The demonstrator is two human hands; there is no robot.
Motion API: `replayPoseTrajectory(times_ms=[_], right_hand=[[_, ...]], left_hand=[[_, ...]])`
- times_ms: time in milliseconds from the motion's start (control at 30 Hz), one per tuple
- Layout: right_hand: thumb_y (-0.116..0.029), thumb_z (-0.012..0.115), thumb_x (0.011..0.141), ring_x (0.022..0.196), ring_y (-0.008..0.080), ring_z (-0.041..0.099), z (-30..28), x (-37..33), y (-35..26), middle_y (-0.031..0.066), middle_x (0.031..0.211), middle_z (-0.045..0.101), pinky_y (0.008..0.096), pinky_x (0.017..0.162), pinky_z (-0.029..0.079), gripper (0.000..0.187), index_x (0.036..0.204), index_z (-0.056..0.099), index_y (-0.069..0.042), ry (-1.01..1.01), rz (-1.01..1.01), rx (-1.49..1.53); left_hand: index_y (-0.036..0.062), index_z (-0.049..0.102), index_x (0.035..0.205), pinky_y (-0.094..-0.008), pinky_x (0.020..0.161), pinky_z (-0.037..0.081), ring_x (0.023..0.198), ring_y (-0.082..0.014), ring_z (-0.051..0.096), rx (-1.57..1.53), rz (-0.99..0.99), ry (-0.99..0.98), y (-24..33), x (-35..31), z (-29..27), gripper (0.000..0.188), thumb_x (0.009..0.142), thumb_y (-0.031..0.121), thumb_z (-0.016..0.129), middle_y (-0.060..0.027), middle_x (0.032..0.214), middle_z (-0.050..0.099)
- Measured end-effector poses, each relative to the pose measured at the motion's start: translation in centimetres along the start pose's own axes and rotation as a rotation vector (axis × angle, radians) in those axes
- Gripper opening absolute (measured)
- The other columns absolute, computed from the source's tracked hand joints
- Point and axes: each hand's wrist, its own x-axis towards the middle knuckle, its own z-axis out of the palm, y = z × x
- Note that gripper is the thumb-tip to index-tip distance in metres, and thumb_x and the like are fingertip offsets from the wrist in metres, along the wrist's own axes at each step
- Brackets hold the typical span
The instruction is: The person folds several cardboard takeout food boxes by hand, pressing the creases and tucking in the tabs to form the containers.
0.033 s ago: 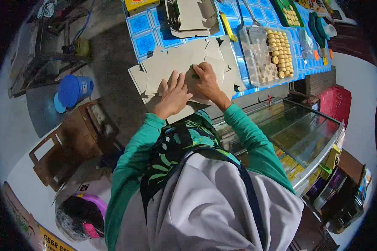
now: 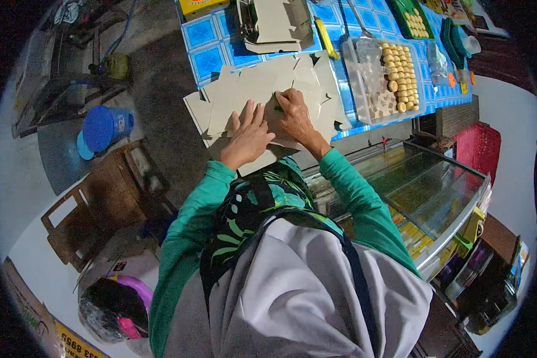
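Flat, unfolded cardboard box blanks (image 2: 244,80) lie stacked at the near edge of the table, overlapping at different angles. My left hand (image 2: 247,136) rests on the top blank with its fingers spread. Close beside it on the right, my right hand (image 2: 297,116) is closed and presses down on the same blank. A small green thing (image 2: 278,106) shows at its fingertips; the fingers hide most of it, so its kind is unclear.
Beyond the blanks stand a partly folded cardboard box (image 2: 274,27) and a yellow box (image 2: 203,7). On the right, a clear plastic tub (image 2: 364,89) holds rows of small round pastries (image 2: 403,77). A green tray (image 2: 413,21) holds more. A glass display case (image 2: 423,173) stands below the table edge.
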Motion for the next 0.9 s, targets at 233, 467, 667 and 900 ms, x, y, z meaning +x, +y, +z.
replayPoseTrajectory(times_ms=[233,467,667,900], right_hand=[[-0.016,0.061,0.069,0.084,0.0312,0.045,1.4,0.4,-1.7,0.0159,0.094,0.048,0.0410,0.070,0.038,0.033,0.092,0.056,0.006,-0.123,-0.043,-0.401],[-0.024,0.061,0.072,0.093,0.0283,0.047,-0.6,-1.6,-1.1,0.0117,0.096,0.051,0.0428,0.071,0.039,0.038,0.102,0.058,-0.001,-0.123,-0.032,-0.595],[-0.024,0.063,0.072,0.088,0.0354,0.054,1.5,5.4,3.0,0.0155,0.087,0.059,0.0476,0.071,0.046,0.020,0.086,0.068,-0.011,0.043,0.276,-0.122],[-0.019,0.063,0.073,0.073,0.0377,0.060,2.0,8.6,2.5,0.0174,0.079,0.062,0.0456,0.063,0.049,0.021,0.091,0.066,-0.008,-0.115,0.088,0.047]], left_hand=[[-0.0058,0.062,0.095,-0.0736,0.099,0.009,0.140,-0.0427,-0.001,0.041,0.005,-0.105,0.3,0.3,-0.6,0.044,0.092,0.036,0.048,-0.0257,0.149,0.018],[-0.0061,0.056,0.114,-0.0773,0.095,0.004,0.135,-0.0517,-0.010,-0.062,-0.018,0.025,0.2,-0.1,-0.4,0.065,0.089,0.053,0.046,-0.0202,0.151,0.014],[-0.0010,0.056,0.114,-0.0639,0.105,0.014,0.140,-0.0400,0.008,-0.204,0.039,0.013,-3.0,-0.6,-1.8,0.033,0.090,0.021,0.052,-0.0192,0.146,0.029],[0.0040,0.059,0.105,-0.0568,0.109,0.013,0.140,-0.0356,0.013,0.025,0.113,0.418,-3.7,-3.2,0.8,0.031,0.075,0.010,0.064,-0.0134,0.120,0.052]])
